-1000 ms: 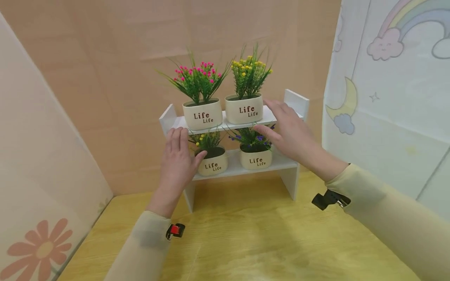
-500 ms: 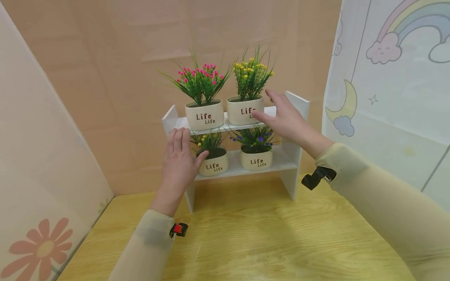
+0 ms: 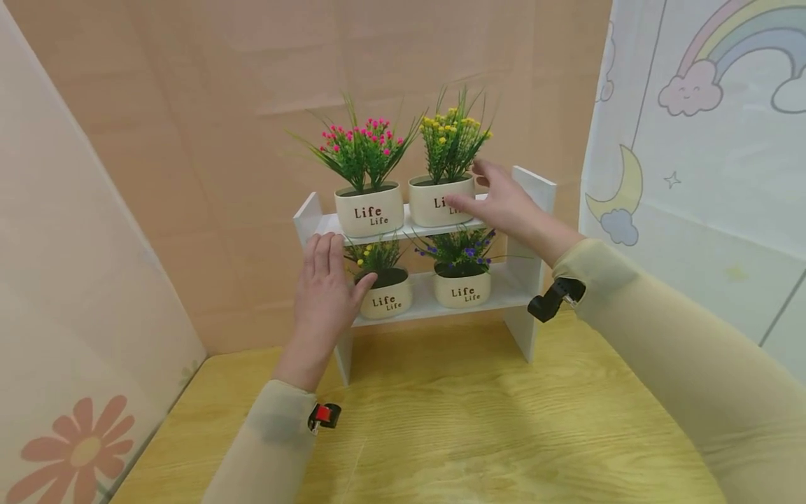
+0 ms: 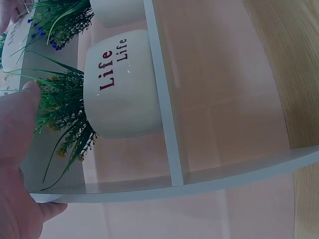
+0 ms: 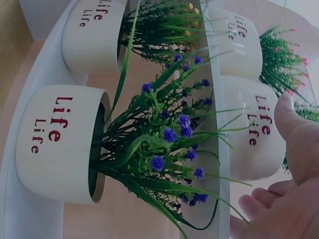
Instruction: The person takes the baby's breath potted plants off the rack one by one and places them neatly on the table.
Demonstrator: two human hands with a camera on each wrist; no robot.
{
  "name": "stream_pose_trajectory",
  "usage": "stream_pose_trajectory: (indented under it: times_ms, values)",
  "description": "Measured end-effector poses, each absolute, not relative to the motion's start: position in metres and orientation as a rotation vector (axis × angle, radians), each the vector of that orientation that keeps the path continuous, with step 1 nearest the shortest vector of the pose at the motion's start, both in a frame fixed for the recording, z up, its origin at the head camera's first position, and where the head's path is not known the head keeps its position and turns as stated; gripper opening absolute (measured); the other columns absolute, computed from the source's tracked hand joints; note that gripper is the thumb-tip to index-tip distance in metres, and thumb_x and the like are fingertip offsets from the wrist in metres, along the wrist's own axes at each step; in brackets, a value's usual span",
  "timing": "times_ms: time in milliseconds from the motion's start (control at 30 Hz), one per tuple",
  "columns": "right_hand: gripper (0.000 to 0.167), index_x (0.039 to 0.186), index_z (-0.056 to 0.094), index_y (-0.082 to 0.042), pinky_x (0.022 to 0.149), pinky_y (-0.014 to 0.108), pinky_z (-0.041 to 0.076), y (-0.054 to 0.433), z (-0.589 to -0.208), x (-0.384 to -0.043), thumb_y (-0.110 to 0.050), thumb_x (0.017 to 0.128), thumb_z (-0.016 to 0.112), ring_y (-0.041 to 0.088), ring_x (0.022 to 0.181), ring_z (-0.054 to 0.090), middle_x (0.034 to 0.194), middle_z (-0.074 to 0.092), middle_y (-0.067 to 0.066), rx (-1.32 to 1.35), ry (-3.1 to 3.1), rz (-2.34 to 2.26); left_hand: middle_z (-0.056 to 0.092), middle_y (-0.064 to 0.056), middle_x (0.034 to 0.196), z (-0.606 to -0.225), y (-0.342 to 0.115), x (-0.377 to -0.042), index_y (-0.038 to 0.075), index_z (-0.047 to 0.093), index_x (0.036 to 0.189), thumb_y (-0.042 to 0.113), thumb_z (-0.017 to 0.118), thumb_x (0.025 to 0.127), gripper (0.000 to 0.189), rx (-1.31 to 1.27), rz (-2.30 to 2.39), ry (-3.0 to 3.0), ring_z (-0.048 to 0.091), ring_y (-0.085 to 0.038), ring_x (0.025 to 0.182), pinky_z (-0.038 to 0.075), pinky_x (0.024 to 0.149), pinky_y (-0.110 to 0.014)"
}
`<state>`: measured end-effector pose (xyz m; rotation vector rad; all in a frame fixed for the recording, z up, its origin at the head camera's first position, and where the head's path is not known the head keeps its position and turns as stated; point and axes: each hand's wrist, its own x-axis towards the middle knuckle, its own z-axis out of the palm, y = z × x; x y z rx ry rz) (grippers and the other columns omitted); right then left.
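Observation:
A white two-tier shelf [image 3: 516, 280] carries cream flowerpots lettered "Life". On its upper tier stand a pot with pink flowers [image 3: 369, 213] and a flowerpot with yellow flowers [image 3: 428, 210]. My right hand [image 3: 510, 210] holds the right end of the yellow-flowered pot, thumb across the front and fingers curving behind it. Straight fingers of my left hand [image 3: 324, 294] rest at the shelf's left side, the thumb spread toward the lower yellow-flowered pot [image 3: 387, 301]. Below the right hand sits the pot with purple flowers [image 5: 65, 144]. The contact behind the held pot is partly hidden.
The shelf stands on a wooden table [image 3: 453, 420] near a peach cloth backdrop [image 3: 252, 175]. White printed panels flank it: one with a red flower [image 3: 82, 451] at left, another with a moon [image 3: 623, 185] at right.
My right hand has risen from between the tiers and moved left, its thumb now across the upper yellow-flowered pot and its fingers curving behind. The left hand stays at the shelf's side.

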<state>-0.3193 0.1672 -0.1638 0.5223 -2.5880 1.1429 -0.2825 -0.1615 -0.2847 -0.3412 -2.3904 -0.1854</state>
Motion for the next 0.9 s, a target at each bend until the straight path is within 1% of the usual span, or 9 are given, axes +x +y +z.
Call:
stream_pose_trajectory:
  times_ms: [133, 300, 467, 633, 733, 900]
  values:
    - [0.115, 0.178, 0.002, -0.013, 0.132, 0.056, 0.024, 0.168, -0.162, -0.326, -0.059, 0.102, 0.074, 0.034, 0.166, 0.024, 0.183, 0.016, 0.01, 0.536, -2.588, 1.271, 0.023, -0.021, 0.169, -0.286, -0.161, -0.282, -0.001, 0.019, 0.167, 0.053, 0.068, 0.108, 0.095, -0.332, -0.191, -2.398, 0.012, -0.039, 0.164, 0.014, 0.135, -0.048]
    - [0.115, 0.178, -0.004, -0.013, 0.133, 0.054, 0.022, 0.17, -0.161, -0.331, -0.054, 0.104, 0.074, 0.034, 0.167, 0.02, 0.185, 0.009, 0.009, 0.555, -2.594, 1.419, 0.021, -0.02, 0.171, -0.287, -0.16, -0.283, 0.0, 0.018, 0.169, 0.055, 0.067, 0.108, 0.096, -0.318, -0.2, -2.408, 0.011, -0.039, 0.164, 0.018, 0.134, -0.051]
    - [0.112, 0.177, -0.003, -0.011, 0.133, 0.052, 0.022, 0.171, -0.16, -0.337, -0.052, 0.106, 0.073, 0.033, 0.167, 0.02, 0.185, 0.008, 0.008, 0.565, -2.618, 1.438, 0.022, -0.02, 0.171, -0.287, -0.16, -0.284, 0.0, 0.018, 0.169, 0.055, 0.068, 0.107, 0.097, -0.319, -0.194, -2.395, 0.012, -0.039, 0.164, 0.019, 0.134, -0.051]
    - [0.112, 0.177, 0.0, -0.008, 0.132, 0.051, 0.025, 0.17, -0.159, -0.341, -0.051, 0.105, 0.075, 0.034, 0.166, 0.026, 0.182, 0.019, 0.017, 0.575, -2.634, 1.423, 0.022, -0.02, 0.17, -0.287, -0.16, -0.283, 0.0, 0.019, 0.168, 0.054, 0.069, 0.107, 0.096, -0.322, -0.192, -2.387, 0.012, -0.039, 0.164, 0.02, 0.134, -0.051]
    - [0.114, 0.177, 0.0, -0.009, 0.132, 0.051, 0.025, 0.169, -0.159, -0.343, -0.052, 0.104, 0.075, 0.034, 0.165, 0.027, 0.179, 0.025, 0.021, 0.576, -2.653, 1.428, 0.022, -0.02, 0.17, -0.287, -0.16, -0.283, 0.0, 0.018, 0.168, 0.054, 0.069, 0.107, 0.096, -0.321, -0.195, -2.39, 0.011, -0.039, 0.164, 0.021, 0.134, -0.051]
    - [0.117, 0.178, -0.005, -0.013, 0.133, 0.051, 0.024, 0.168, -0.158, -0.344, -0.054, 0.103, 0.076, 0.033, 0.165, 0.027, 0.179, 0.025, 0.021, 0.561, -2.68, 1.446, 0.022, -0.02, 0.171, -0.287, -0.159, -0.283, 0.0, 0.018, 0.168, 0.054, 0.069, 0.107, 0.096, -0.32, -0.196, -2.39, 0.01, -0.038, 0.165, 0.019, 0.134, -0.05]
